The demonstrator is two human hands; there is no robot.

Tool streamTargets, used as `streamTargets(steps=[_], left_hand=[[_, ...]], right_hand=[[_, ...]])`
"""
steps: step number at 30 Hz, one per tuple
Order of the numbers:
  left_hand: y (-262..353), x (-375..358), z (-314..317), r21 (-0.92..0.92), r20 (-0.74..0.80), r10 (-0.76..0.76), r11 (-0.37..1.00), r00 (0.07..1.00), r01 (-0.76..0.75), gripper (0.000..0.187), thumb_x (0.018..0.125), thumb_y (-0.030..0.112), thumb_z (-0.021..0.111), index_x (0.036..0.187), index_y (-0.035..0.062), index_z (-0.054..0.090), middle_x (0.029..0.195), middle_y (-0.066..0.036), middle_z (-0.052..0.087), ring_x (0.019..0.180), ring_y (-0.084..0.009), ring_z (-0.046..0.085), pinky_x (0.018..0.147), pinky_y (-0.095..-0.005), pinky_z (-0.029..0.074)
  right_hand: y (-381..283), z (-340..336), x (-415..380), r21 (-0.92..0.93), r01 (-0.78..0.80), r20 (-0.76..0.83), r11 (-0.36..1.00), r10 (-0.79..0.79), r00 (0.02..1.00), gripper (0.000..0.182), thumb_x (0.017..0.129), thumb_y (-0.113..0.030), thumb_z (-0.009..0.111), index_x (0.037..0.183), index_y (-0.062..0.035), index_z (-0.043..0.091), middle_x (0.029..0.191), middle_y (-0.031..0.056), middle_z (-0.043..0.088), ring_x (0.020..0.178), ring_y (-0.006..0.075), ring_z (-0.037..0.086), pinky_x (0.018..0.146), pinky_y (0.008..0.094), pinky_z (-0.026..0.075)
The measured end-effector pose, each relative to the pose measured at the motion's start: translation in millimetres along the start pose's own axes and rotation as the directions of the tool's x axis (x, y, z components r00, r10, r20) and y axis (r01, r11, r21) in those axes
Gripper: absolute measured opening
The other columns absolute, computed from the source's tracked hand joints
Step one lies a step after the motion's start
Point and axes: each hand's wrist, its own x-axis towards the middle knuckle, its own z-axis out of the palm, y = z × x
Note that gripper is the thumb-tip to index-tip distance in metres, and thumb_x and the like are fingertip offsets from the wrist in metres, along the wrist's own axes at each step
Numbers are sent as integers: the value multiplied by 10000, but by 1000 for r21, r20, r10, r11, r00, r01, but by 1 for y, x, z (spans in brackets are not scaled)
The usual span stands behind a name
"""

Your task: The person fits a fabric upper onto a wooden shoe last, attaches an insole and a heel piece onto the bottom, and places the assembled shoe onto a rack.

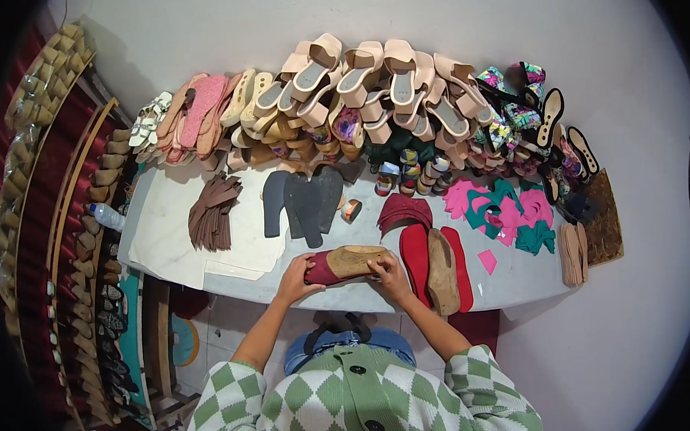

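A wooden shoe last point(353, 260) lies sideways in front of me, just above the table's front edge, with a maroon shoe upper point(322, 272) around its left end. Fingers of my left hand point(296, 281) are closed around the maroon upper. At the last's other end, my right hand point(392, 278) grips the bare wood with thumb and fingers. Right of that hand, a second wooden last point(442, 273) stands between two red soles point(415, 266). More maroon uppers point(403, 213) are stacked behind them.
Finished beige heeled sandals point(363, 68) are piled along the wall. Brown strips point(214, 213), dark sole-shaped pieces point(312, 201) and pink and green scraps point(506, 212) lie on the table point(517, 285). A rack of shoe lasts point(83, 312) stands at left.
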Motion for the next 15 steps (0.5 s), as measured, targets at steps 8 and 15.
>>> streamTargets(steps=[8, 15], left_hand=[[4, 3, -4, -57, 21, -16, 998, 1000, 17, 634, 531, 326, 838, 949, 12, 480, 1229, -148, 486, 1101, -338, 474, 914, -397, 413], [2, -13, 10, 174, -16, 59, 983, 998, -56, 622, 510, 291, 845, 932, 31, 470, 1225, -131, 489, 1090, -325, 488, 876, -371, 450]], right_hand=[[7, -6, 4, 83, 13, 43, 996, -17, 999, 590, 682, -118, 741, 1218, -204, 511, 1074, 77, 379, 1080, 333, 435, 868, 404, 468], [15, -18, -14, 60, 271, 119, 961, -276, 954, 676, 597, -66, 694, 1232, -222, 524, 1060, 56, 362, 1043, 333, 439, 966, 444, 440]])
